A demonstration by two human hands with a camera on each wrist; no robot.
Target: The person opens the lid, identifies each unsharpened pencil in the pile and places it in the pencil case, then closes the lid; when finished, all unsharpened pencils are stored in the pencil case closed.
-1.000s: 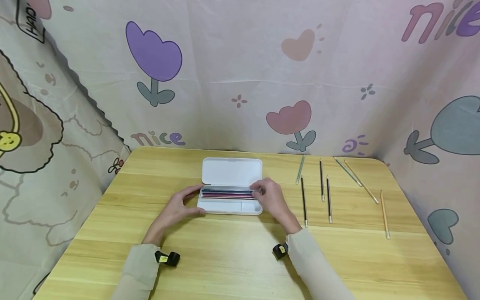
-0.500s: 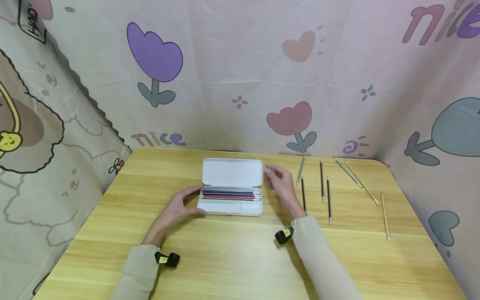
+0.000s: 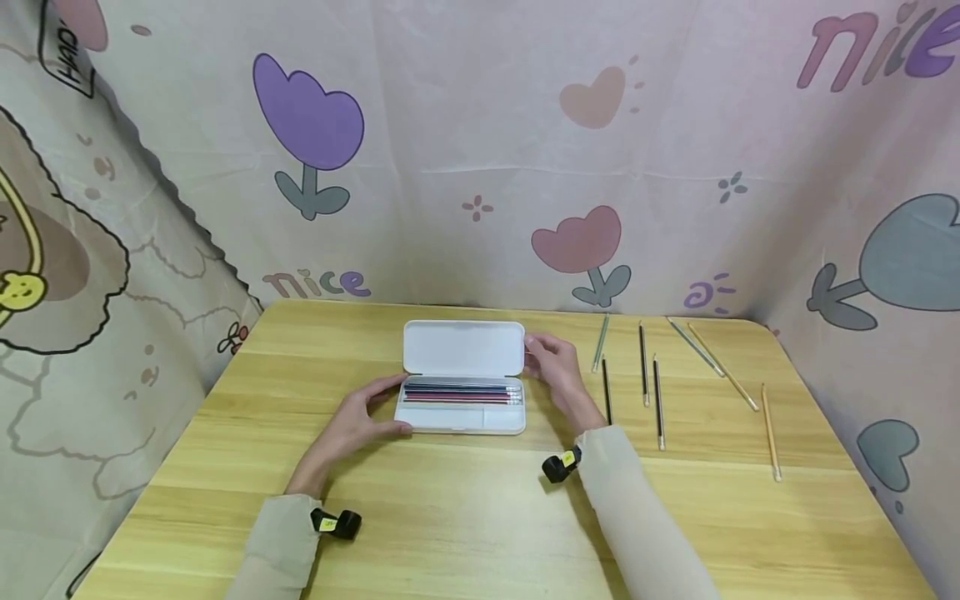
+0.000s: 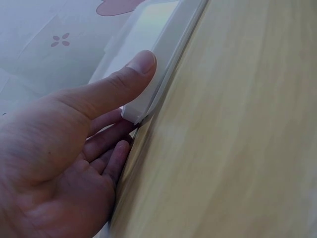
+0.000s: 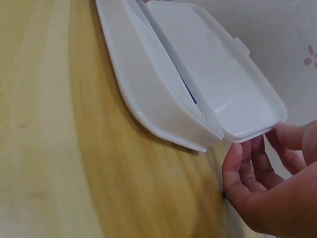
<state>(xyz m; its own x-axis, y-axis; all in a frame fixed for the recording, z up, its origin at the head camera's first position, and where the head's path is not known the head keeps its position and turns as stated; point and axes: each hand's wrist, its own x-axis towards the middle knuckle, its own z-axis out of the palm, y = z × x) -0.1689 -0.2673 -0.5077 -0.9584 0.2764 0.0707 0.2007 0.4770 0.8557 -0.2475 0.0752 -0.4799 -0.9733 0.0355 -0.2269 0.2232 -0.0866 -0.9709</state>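
Observation:
A white pencil case (image 3: pixel 442 419) lies on the table with its lid (image 3: pixel 463 348) raised and tipped back. Several pencils (image 3: pixel 457 393), dark and red, lie side by side in its rear compartment. My left hand (image 3: pixel 354 423) holds the case's left end, thumb at the front side and fingers round the back; the left wrist view shows that thumb (image 4: pixel 141 63) laid along the wall. At the lid's right end, my right hand (image 3: pixel 561 372) pinches the edge. In the right wrist view, the fingertips (image 5: pixel 235 151) meet the lid's rim and the inside faces up.
To the right lie loose pencils: several dark ones (image 3: pixel 643 362), green ones (image 3: pixel 696 346) and yellow ones (image 3: pixel 770 433). One dark pencil (image 3: pixel 607 387) runs partly behind the right forearm. A printed cloth (image 3: pixel 450 108) hangs along the table's back edge.
My right hand has left the pencils inside the case, moved right and back, then come in to the lid's right edge. The left hand has stayed on the case.

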